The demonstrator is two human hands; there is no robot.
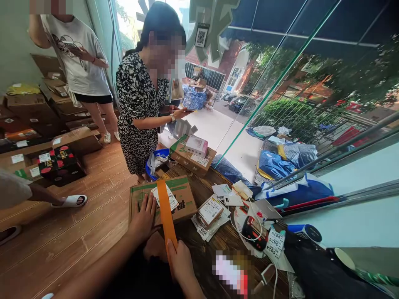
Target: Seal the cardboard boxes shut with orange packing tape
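A cardboard box [187, 211] with green edges lies at the near end of the wooden table, with a white shipping label [172, 202] on top. A strip of orange packing tape [165, 203] runs over the box and partly covers the label. My left hand [145, 216] rests on the box top left of the tape, fingers stretched out. In my right hand [180, 259] the tape is gripped between thumb and fingers, just off the near side of the box, and stretched toward me. Whether a tape roll lies in or below that hand is hidden.
Small labelled parcels [210, 211], a scanner [254, 232] with a white cable and number stickers [274, 245] lie to the right. Beyond are another box [190, 164] and a blue bin [149, 166]. A person in a patterned dress [137, 112] stands by the glass.
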